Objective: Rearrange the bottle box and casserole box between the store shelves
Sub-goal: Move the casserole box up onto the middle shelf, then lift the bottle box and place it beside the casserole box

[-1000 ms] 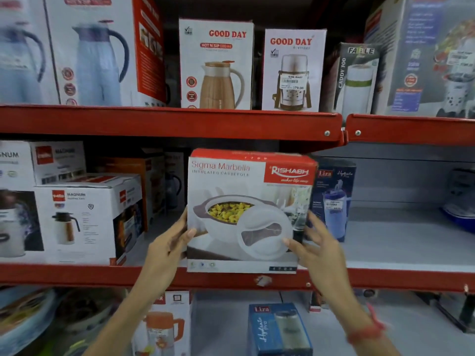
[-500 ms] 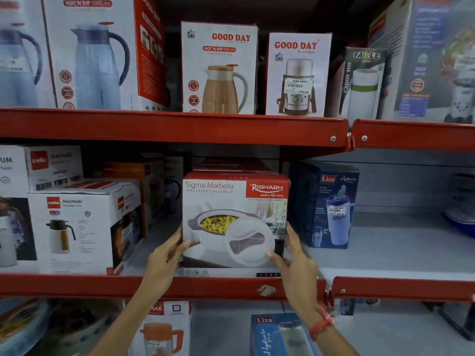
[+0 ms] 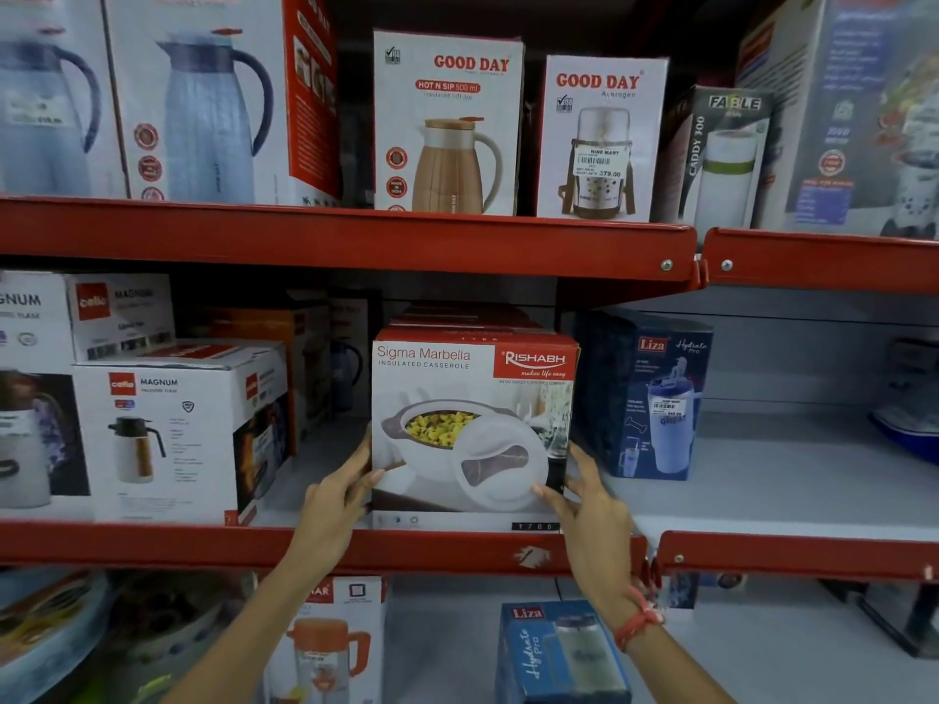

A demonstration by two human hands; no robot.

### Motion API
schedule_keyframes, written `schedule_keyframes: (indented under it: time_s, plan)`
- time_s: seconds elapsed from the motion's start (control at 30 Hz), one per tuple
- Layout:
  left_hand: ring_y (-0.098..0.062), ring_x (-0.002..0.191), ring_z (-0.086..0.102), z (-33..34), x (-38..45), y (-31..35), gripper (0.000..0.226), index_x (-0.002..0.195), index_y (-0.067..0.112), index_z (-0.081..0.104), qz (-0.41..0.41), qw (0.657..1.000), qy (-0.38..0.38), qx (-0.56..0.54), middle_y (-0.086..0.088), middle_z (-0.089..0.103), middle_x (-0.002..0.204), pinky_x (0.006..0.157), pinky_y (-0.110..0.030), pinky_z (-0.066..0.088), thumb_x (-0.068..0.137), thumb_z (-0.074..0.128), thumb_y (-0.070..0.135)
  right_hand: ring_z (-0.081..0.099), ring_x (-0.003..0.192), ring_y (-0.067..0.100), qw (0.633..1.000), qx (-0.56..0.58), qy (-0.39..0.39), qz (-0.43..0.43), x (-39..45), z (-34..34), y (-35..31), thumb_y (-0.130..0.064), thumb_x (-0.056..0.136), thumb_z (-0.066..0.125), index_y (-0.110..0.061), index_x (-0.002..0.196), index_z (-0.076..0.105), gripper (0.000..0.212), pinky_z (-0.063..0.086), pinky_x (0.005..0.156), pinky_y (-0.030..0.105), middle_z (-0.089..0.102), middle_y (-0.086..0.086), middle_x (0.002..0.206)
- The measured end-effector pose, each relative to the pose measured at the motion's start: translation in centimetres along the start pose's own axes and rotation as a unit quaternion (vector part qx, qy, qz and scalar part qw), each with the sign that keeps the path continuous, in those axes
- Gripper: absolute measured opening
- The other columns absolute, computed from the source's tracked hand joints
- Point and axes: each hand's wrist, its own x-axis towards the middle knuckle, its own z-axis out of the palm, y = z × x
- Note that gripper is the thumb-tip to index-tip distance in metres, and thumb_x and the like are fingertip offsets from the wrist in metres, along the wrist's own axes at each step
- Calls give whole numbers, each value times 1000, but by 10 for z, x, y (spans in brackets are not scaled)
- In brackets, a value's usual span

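Observation:
The white and red casserole box [image 3: 472,424], printed "Sigma Marbella", stands upright on the middle shelf [image 3: 762,480]. My left hand [image 3: 338,492] presses its lower left side and my right hand [image 3: 592,505] its lower right side, so both hold it. A dark blue Liza bottle box [image 3: 655,393] stands just to its right on the same shelf. Another blue Liza bottle box [image 3: 556,652] sits on the shelf below, under my right wrist.
White Magnum flask boxes [image 3: 173,429] crowd the middle shelf to the left. The top shelf holds Good Day jug boxes [image 3: 447,124] and a Fable box [image 3: 721,155]. A red shelf lip [image 3: 152,546] runs along the front. A blue-rimmed item [image 3: 909,429] sits far right.
The casserole box has gone from held out in front of the shelf edge to standing back on the middle shelf. Both hands followed it in and slid to its lower corners.

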Motion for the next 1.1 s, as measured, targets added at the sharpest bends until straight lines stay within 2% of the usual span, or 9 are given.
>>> schedule_keyframes:
  time_s: [0.17,0.33,0.5,0.63,0.7,0.8,0.87,0.97,1.1]
  plan:
    - [-12,113,54,2,-4,-3,52,143,18,39,-17,1000,9,9,-1,62,122,103,-38,44,95,52,4,73,90,26,1000,-4,13,-3,-3,2,4,-21,80,74,-16,140,43,67,57,82,36,74,16,110]
    - [-17,88,48,4,-3,-6,45,139,16,45,-13,999,29,34,-5,61,97,81,-30,41,95,51,3,73,89,30,1000,-13,22,-18,-5,7,7,-15,80,74,-16,139,44,66,60,81,43,74,15,108]
    - [-18,106,55,8,-5,-2,42,137,3,47,-50,997,45,22,-6,60,110,103,-37,42,96,46,-4,73,90,29,999,-8,20,-35,-3,8,14,-15,80,74,-18,139,44,66,60,82,42,74,15,109]
    - [-23,107,60,9,-18,7,50,144,5,38,-14,986,42,159,-16,65,123,90,-28,44,97,51,17,71,95,27,999,-3,8,-40,-11,7,17,-22,84,70,-18,144,33,71,54,83,31,73,15,112]
    - [-24,136,43,16,-41,9,60,148,9,28,7,983,69,170,-11,42,150,110,-24,31,96,52,24,64,107,22,999,26,9,-46,-29,5,21,-31,87,64,-20,146,28,70,46,88,25,65,9,125]
    - [-12,141,30,33,-87,3,55,146,8,33,116,971,112,175,-2,33,154,113,-7,17,97,50,25,39,130,3,994,53,15,-93,-67,-3,41,-42,91,55,-20,143,35,61,32,108,15,43,-10,139]
    - [-9,139,33,46,-116,-13,52,144,8,39,140,972,63,175,-1,37,151,115,-16,27,97,47,28,39,127,-2,993,64,13,-97,-95,-9,66,-42,92,55,-21,138,41,53,34,108,16,43,-14,133]
    - [-8,136,36,70,-153,-41,55,144,18,37,41,992,-50,110,7,38,148,114,-32,34,93,53,32,45,127,12,993,110,-25,-21,-137,-15,106,-37,89,62,-21,135,41,52,43,107,37,43,-8,134]
    - [-17,138,37,117,-184,-72,76,150,20,23,-143,970,-193,21,-3,30,156,104,-30,41,87,67,23,31,139,15,965,150,-158,144,-171,-14,152,-33,76,74,-20,147,20,91,35,110,36,27,-1,151]
